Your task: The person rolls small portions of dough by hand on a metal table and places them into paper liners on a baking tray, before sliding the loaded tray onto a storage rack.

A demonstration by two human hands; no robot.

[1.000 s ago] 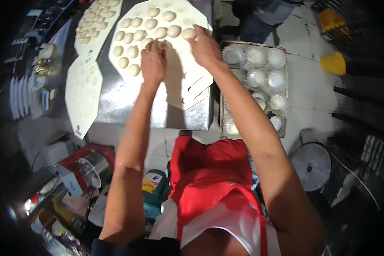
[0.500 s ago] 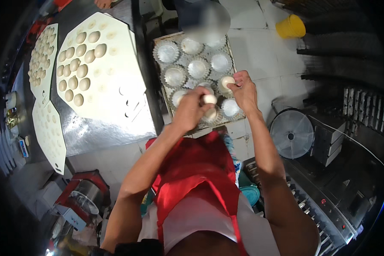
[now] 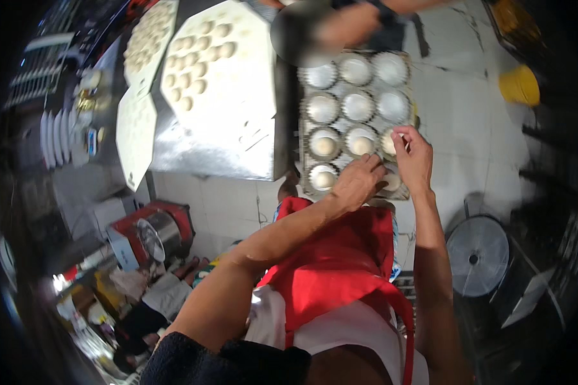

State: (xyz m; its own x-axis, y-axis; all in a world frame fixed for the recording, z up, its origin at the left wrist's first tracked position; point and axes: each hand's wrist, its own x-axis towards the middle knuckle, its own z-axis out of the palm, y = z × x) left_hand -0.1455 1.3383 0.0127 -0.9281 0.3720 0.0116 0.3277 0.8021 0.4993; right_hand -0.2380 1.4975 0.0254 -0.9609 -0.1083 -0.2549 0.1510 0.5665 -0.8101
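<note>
A tray [image 3: 304, 183] holds rows of fluted metal tins, and pale dough balls sit in several of the nearer ones. My left hand [image 3: 358, 182] reaches over the nearest row, fingers stretched out and slightly bent; it covers the middle tin there. Just beyond its fingertips, a dough ball [image 3: 390, 182] rests in the right-hand tin. At the right end of the second-nearest row, my right hand [image 3: 415, 157] pinches a dough ball [image 3: 388, 142] between thumb and fingers, low in its tin. The tins in the two far rows, such as this silvery tin [image 3: 357, 106], show bare bottoms.
To the left, a metal table [image 3: 218, 157] bears a large white board [image 3: 244, 83] with more dough balls, beside narrower boards. A co-worker's arm [image 3: 353, 25], partly blurred, reaches over the tray's far end. A yellow bucket [image 3: 519, 85] and a round fan [image 3: 477, 255] stand right.
The view has turned, so the tray now lies farther right. The dough ball in my left hand has left its fingers; more tins hold balls. A co-worker's arm has come in at the top.
</note>
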